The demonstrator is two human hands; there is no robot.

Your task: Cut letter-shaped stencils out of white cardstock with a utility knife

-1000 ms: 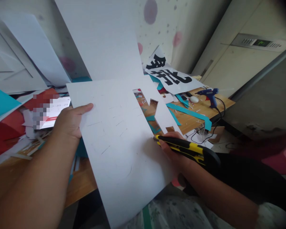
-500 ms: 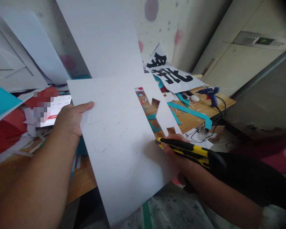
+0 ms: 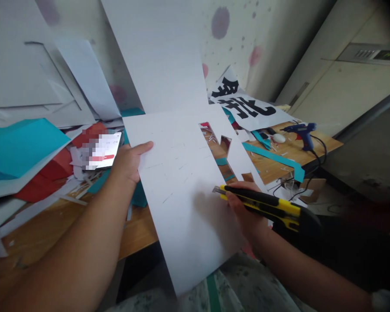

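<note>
My left hand grips the left edge of a white board, thumb on top and the other fingers hidden beneath. Faint pencil strokes mark the board, and an angular opening is cut through its right part. In my right hand is a black and yellow utility knife. Its blade points left over the board, near the lower end of the opening; whether the tip touches the surface I cannot tell. The board's lower end hangs past the table edge, above my lap.
A blue glue gun with a cord stands on the wooden table at right. Behind lies a sheet with black characters. Teal strips and scraps are scattered about. At left are a lit phone and teal sheets.
The view has swung left, so the scene sits farther right. The knife's blade shows more plainly now, farther in over the board from the opening. Both holds are the same.
</note>
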